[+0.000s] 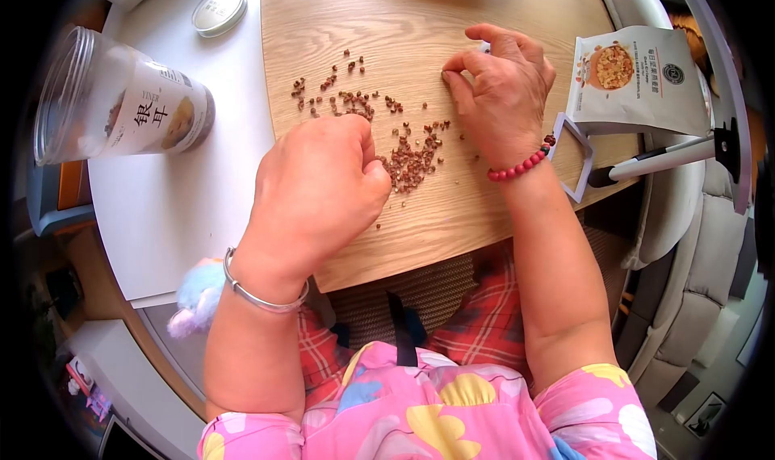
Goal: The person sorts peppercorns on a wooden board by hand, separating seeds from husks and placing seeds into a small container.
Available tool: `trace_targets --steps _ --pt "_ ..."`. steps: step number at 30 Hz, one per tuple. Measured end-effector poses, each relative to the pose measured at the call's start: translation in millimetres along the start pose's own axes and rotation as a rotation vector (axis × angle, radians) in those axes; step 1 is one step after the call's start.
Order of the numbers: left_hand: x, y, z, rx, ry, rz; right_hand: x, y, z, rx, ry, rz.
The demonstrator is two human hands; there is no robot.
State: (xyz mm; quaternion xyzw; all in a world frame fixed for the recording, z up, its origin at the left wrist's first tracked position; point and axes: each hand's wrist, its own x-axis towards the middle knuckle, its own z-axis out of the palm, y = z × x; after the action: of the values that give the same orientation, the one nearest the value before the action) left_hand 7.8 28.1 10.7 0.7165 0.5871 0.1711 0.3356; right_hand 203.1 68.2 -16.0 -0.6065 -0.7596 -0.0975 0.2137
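Note:
Reddish-brown peppercorns [413, 163] lie scattered in loose clusters on the wooden table [436, 234]. My left hand [319, 190], with a silver bangle at its wrist, is closed over the near left part of them. Its fingers curl under, so whatever they pinch is hidden. To the right of the scatter, my right hand [507, 89] hovers or rests on the wood; I cannot tell which. Thumb and forefinger are pressed together there, and anything between them is too small to name. A small white thing shows partly behind its fingers.
A clear plastic jar [173, 109] with a printed label stands at left on a white surface [161, 218], its round lid [219, 10] beyond it. At right are a grey-white cereal bag [638, 85], a pale angular frame [575, 157] and a stand's arm [666, 157].

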Motion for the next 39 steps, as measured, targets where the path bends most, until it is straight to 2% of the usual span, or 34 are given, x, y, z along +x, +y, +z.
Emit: trace_targets --steps 6,8,10,13,17,20,22,28,32,39 --pt "-1.1 -2.8 0.0 0.017 -0.032 -0.019 1.4 2.2 -12.1 -0.053 0.060 -0.051" --pt "-1.6 -4.4 -0.5 0.017 -0.041 -0.022 2.8 19.0 -18.5 -0.003 0.042 0.039" --pt "-2.3 -5.6 -0.7 0.019 -0.054 -0.011 0.6 34.5 -20.5 0.058 0.088 -0.008" --pt "-1.4 -3.6 -7.2 0.057 -0.143 -0.062 -3.7 43.0 -22.2 0.076 0.069 0.077" --pt "-2.5 -8.0 -3.8 0.006 -0.106 -0.045 -7.3 48.4 -27.5 0.053 -0.014 0.092" --pt "-1.6 -8.4 -6.4 0.007 -0.130 -0.068 -6.8 46.8 -27.6 0.024 -0.010 0.019" --pt "-1.1 -9.3 -9.9 -0.040 -0.158 -0.101 -5.3 37.8 -24.6 0.235 0.066 -0.037" --pt "0.9 -19.1 -16.1 -0.061 -0.166 -0.013 -12.6 -9.7 -18.9 0.477 -0.027 -0.154" --pt "1.2 -21.3 -15.9 -0.095 -0.107 -0.023 -21.4 -30.5 -9.1 0.522 -0.101 -0.245" --pt "4.2 -21.1 -17.3 -0.054 -0.041 -0.036 -24.9 -41.7 -11.6 0.490 -0.204 -0.269"
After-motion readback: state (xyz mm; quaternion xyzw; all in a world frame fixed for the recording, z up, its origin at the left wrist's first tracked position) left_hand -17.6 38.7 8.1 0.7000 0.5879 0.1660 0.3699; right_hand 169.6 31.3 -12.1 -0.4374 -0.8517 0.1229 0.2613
